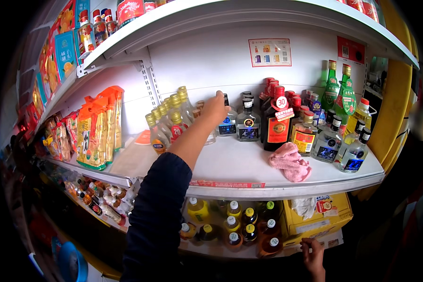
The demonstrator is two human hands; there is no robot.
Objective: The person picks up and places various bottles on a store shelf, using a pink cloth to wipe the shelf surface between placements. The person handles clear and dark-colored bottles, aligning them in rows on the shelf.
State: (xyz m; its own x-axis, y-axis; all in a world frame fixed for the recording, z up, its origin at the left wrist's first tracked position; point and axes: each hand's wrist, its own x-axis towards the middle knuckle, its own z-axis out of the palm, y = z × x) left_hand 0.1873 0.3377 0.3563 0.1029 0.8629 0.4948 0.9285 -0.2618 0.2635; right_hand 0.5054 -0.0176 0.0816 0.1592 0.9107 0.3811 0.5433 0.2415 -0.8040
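Observation:
My left hand (214, 110) reaches across the middle shelf (229, 165) to a row of clear glass liquor bottles. Its fingers are at the neck of a black-capped bottle (227, 126) with a blue and black label; whether they grip it is hidden. Right of that stands a matching bottle (248, 123). Left of my forearm are several clear bottles with gold caps (159, 135). Low at the right, my right hand (313, 254) hangs in front of the bottom shelf, fingers loosely bent, with nothing seen in it.
A pink cloth (290, 162) lies near the shelf's front edge, beside dark red-capped bottles (277, 123) and green bottles (345, 91). Orange-topped food packs (98, 130) stand at left. Below are drink bottles (232, 222) and a yellow carton (317, 222). Another shelf (232, 10) overhangs.

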